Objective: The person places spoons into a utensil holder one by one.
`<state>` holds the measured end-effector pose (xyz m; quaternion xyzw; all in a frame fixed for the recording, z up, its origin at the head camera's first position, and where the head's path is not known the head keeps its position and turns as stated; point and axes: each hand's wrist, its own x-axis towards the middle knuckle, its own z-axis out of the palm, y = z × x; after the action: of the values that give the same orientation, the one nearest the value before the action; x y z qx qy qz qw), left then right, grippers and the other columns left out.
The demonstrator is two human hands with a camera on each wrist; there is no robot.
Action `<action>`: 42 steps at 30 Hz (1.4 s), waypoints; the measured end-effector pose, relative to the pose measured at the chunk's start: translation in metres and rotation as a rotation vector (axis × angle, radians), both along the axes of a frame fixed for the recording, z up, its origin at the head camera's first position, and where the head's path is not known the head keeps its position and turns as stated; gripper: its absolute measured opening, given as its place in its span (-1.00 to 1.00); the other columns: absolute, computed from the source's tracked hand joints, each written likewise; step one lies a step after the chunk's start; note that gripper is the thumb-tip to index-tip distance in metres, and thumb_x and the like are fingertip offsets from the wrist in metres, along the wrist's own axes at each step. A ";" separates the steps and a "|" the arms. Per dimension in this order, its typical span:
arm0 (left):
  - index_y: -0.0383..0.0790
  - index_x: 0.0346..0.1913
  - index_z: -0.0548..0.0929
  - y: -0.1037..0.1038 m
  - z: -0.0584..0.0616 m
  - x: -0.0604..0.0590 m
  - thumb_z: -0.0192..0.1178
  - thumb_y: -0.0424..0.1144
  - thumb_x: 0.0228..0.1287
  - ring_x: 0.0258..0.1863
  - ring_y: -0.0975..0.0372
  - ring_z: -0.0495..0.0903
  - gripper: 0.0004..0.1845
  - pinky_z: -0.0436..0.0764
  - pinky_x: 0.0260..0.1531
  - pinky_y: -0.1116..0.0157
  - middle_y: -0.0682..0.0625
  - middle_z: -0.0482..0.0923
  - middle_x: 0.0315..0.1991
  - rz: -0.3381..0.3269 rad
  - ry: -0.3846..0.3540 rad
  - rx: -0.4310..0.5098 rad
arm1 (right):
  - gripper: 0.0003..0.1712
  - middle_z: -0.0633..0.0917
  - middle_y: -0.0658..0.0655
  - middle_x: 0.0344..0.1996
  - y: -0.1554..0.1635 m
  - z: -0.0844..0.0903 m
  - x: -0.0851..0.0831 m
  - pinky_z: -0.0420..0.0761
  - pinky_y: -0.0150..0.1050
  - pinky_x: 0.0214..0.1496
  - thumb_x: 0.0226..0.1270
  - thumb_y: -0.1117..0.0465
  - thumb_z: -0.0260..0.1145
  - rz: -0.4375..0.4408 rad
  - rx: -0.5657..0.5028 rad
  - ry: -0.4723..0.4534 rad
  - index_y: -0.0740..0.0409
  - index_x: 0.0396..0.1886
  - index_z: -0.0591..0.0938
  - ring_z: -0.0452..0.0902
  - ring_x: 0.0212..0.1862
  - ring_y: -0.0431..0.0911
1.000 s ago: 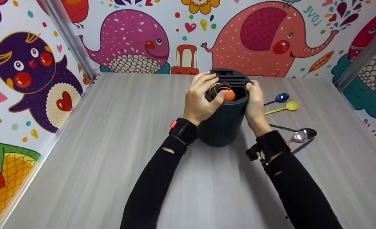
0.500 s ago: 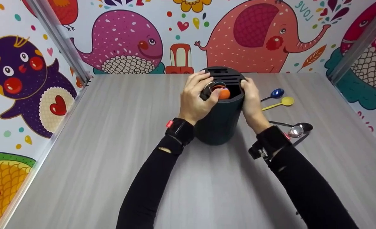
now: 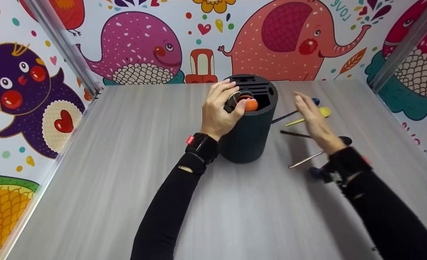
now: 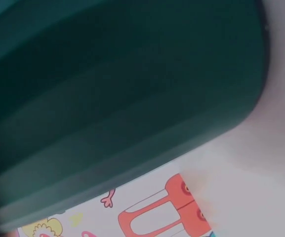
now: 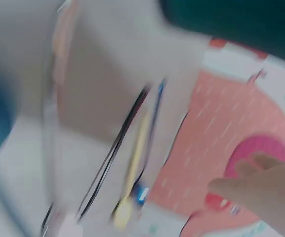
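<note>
**Left hand on the spoons in the holder, right hand loose above the table**

The grey table (image 3: pixel 126 173) spreads beneath both hands. The dark green cutlery holder (image 3: pixel 247 139) stands upright against the left hand (image 3: pixel 218 113), whose fingers curl round the spoon heads at the holder's mouth, thumb on the orange spoon (image 3: pixel 251 105). The right hand (image 3: pixel 312 121), blurred, hovers with fingers straight and holding nothing, apart from the holder. Under and just past it lie the black spoon (image 3: pixel 300 134), the yellow spoon (image 3: pixel 323 112) and the blue spoon (image 3: pixel 315 101)

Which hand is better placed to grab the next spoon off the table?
Right. The right hand hovers open over the loose spoons; the left hand grips the holder rim.
</note>
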<state>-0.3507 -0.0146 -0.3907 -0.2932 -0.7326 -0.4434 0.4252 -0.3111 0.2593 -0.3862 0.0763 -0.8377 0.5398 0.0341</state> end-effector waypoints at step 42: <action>-0.31 -0.06 0.79 0.000 -0.005 0.005 0.20 0.00 0.26 0.21 0.06 0.55 -0.55 0.49 0.27 0.20 -0.13 0.71 0.03 0.029 -0.025 0.002 | -0.66 0.65 0.25 -0.42 0.112 -0.070 0.024 0.45 -0.20 -0.37 0.10 0.21 0.36 -0.549 0.489 -0.306 0.48 -0.31 0.71 0.48 -0.31 0.12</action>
<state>-0.3459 -0.0143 -0.3959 -0.2768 -0.7416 -0.4415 0.4225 -0.2872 0.3711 -0.4562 -0.2259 -0.9261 0.3003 0.0328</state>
